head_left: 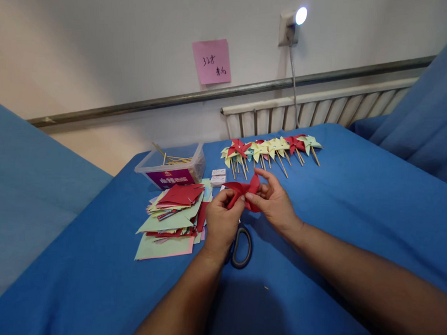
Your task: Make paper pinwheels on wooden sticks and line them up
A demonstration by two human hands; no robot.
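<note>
Blue table (355, 203): red paper (244, 190) between hands.

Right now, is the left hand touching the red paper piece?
Touching. The head view shows the left hand pinching the lower edge of the red paper piece, fingers wrapped over it; the right hand grips it too.

- The folded paper pinwheel piece (244, 190) held between both hands is red.
- The flat cloth-covered table (355, 213) is solid blue.
- The loose stack of square paper sheets (173, 217) mixes red, pale green, yellow and pink.
- The row of finished paper pinwheels on wooden sticks (270, 149) alternates red, yellow and light green.
- The square sticky note on the wall (212, 61) is pink with dark handwriting.
- The clear plastic box (171, 167) bears a purple label.
- The metal scissors (241, 246) have black handles.
</note>
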